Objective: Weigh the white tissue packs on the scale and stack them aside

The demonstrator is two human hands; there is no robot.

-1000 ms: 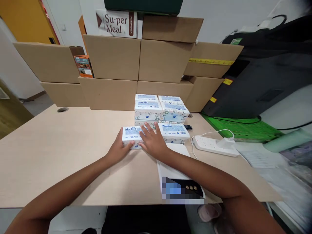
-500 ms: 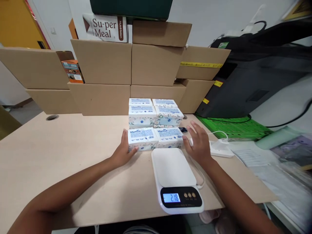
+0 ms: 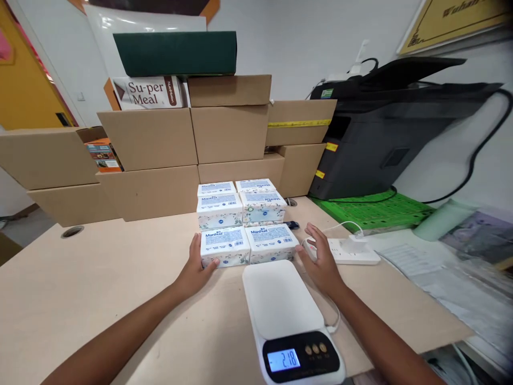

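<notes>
Two white-and-blue tissue packs marked Manhua stand side by side behind the scale: a left front pack [image 3: 225, 246] and a right front pack [image 3: 273, 243]. My left hand [image 3: 196, 272] is closed around the near left corner of the left pack, fingers along its side and thumb on its front. At the right pack's right end, my right hand [image 3: 323, 264] is open with fingers apart, its thumb side close against the pack. Behind are stacked tissue packs [image 3: 219, 210]. A white digital scale [image 3: 284, 299] with nothing on its plate reads about 2.18.
Cardboard boxes [image 3: 154, 139] form a wall at the back of the table [image 3: 100, 289]. On the right are a white power strip [image 3: 352, 254], a green crate [image 3: 372, 211] and a dark printer [image 3: 385, 139]. A cable runs beside the scale.
The camera view has tilted up and shifted, so the table and packs appear lower and further left. My right fingers have lowered a little beside the right pack; the scale reading looks unchanged.
</notes>
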